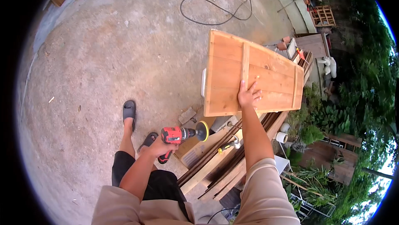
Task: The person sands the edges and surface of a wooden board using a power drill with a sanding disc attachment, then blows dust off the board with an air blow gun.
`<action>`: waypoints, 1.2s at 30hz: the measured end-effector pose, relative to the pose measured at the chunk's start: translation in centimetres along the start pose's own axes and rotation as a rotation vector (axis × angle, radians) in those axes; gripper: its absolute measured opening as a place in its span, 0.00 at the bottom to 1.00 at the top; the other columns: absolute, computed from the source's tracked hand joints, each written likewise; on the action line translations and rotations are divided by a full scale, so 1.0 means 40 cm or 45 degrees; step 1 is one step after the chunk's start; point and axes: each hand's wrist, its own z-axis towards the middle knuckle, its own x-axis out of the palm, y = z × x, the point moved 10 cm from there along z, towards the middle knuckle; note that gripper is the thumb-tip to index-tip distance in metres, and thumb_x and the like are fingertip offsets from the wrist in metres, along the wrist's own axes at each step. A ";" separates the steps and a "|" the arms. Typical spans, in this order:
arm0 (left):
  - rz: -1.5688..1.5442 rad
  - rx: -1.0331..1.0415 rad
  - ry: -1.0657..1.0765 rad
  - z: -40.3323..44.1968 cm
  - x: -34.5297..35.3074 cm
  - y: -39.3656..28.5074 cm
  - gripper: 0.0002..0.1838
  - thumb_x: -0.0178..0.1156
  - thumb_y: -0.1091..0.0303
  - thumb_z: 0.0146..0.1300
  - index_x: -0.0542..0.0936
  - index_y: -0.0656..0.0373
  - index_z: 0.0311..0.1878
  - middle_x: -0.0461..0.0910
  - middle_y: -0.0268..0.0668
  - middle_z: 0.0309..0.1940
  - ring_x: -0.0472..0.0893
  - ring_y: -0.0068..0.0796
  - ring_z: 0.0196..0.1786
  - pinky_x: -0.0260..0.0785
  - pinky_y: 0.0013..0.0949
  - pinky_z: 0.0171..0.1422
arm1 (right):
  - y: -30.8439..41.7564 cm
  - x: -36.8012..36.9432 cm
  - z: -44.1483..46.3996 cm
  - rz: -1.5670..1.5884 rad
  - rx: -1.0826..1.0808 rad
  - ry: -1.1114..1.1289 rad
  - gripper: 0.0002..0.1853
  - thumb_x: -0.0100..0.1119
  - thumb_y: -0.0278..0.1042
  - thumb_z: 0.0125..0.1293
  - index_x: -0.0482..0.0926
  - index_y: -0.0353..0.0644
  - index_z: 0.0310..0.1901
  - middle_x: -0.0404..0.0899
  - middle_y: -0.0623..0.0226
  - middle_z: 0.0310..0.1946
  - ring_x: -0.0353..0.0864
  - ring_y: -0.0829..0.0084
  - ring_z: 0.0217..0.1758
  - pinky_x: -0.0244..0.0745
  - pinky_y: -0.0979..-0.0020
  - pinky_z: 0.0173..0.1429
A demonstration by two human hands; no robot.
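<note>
My left hand (157, 147) is wrapped round the handle of a red and black cordless drill (171, 135). A round pad with a yellow face (202, 131) is fitted in its chuck, facing the lumber side. With fingers spread, my right hand (248, 97) rests on a wooden panel (224, 73) made of joined boards with two cross battens. The panel lies tilted above the stack of lumber (208, 166), apart from the drill's pad. A claw hammer (228, 146) with a yellow and black handle lies on the lumber, between my two arms.
A cardboard piece (189, 152) lies beside the boards. A dark cable (208, 22) loops across the concrete floor (104, 50). My slippered feet (129, 110) stand left of the drill. Pots (282, 137), more wood (314, 44) and plants (332, 119) line the right side.
</note>
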 end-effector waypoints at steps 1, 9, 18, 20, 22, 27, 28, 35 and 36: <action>0.006 0.042 -0.048 -0.007 0.006 -0.001 0.12 0.66 0.82 0.52 0.82 0.61 0.41 0.84 0.33 0.31 0.83 0.22 0.31 0.76 0.29 0.35 | 0.000 -0.001 0.001 0.004 0.001 0.001 0.55 0.39 0.88 0.66 0.37 0.70 0.86 0.20 0.54 0.87 0.17 0.46 0.89 0.23 0.21 0.79; 0.236 0.401 -0.372 -0.052 -0.017 -0.024 0.11 0.67 0.81 0.55 0.83 0.58 0.41 0.85 0.29 0.35 0.85 0.23 0.38 0.78 0.32 0.46 | 0.005 0.000 0.001 0.003 0.000 -0.018 0.55 0.38 0.89 0.66 0.37 0.70 0.86 0.20 0.54 0.88 0.18 0.46 0.89 0.25 0.20 0.79; 0.491 0.518 -0.483 -0.029 0.011 -0.011 0.09 0.70 0.75 0.59 0.84 0.61 0.43 0.87 0.35 0.34 0.87 0.27 0.37 0.79 0.32 0.45 | 0.009 -0.009 -0.004 -0.021 0.008 -0.017 0.55 0.36 0.89 0.66 0.37 0.70 0.86 0.21 0.54 0.88 0.19 0.46 0.90 0.26 0.20 0.79; 0.674 0.604 -0.518 -0.024 0.013 0.003 0.08 0.69 0.74 0.59 0.84 0.61 0.43 0.87 0.35 0.33 0.87 0.27 0.36 0.79 0.33 0.44 | 0.010 -0.007 -0.002 -0.027 0.011 -0.017 0.55 0.36 0.89 0.66 0.37 0.70 0.86 0.21 0.53 0.88 0.19 0.46 0.90 0.26 0.20 0.79; 0.735 0.632 -0.547 -0.022 0.012 0.003 0.09 0.69 0.74 0.59 0.85 0.61 0.43 0.88 0.35 0.33 0.87 0.27 0.36 0.79 0.33 0.44 | 0.008 -0.004 0.003 -0.030 0.009 -0.023 0.55 0.36 0.89 0.66 0.37 0.70 0.86 0.22 0.53 0.88 0.19 0.46 0.90 0.26 0.20 0.79; 0.577 0.573 -0.619 -0.005 -0.010 0.035 0.10 0.69 0.73 0.59 0.86 0.60 0.44 0.88 0.36 0.33 0.87 0.27 0.35 0.78 0.33 0.43 | 0.004 -0.004 0.005 -0.042 0.008 -0.030 0.54 0.36 0.89 0.66 0.37 0.70 0.86 0.23 0.53 0.88 0.19 0.46 0.90 0.27 0.20 0.79; 0.543 0.549 -0.613 0.000 -0.015 0.045 0.10 0.69 0.73 0.59 0.86 0.60 0.44 0.88 0.36 0.33 0.87 0.27 0.35 0.78 0.33 0.43 | 0.005 -0.003 0.006 -0.047 0.009 -0.033 0.54 0.36 0.89 0.66 0.37 0.70 0.86 0.23 0.53 0.88 0.20 0.46 0.90 0.27 0.20 0.79; 0.619 0.652 -0.626 -0.013 -0.004 0.029 0.10 0.70 0.73 0.59 0.85 0.60 0.45 0.88 0.35 0.35 0.87 0.27 0.38 0.79 0.34 0.45 | 0.008 -0.002 0.004 -0.050 0.004 -0.043 0.55 0.36 0.89 0.66 0.37 0.69 0.86 0.24 0.53 0.88 0.21 0.46 0.90 0.29 0.21 0.79; 0.665 0.701 -0.621 -0.017 0.004 0.017 0.10 0.70 0.73 0.60 0.85 0.60 0.45 0.88 0.35 0.35 0.87 0.27 0.38 0.79 0.34 0.45 | 0.006 -0.001 0.004 -0.053 0.005 -0.040 0.55 0.36 0.89 0.66 0.37 0.69 0.86 0.23 0.53 0.88 0.21 0.46 0.90 0.29 0.21 0.79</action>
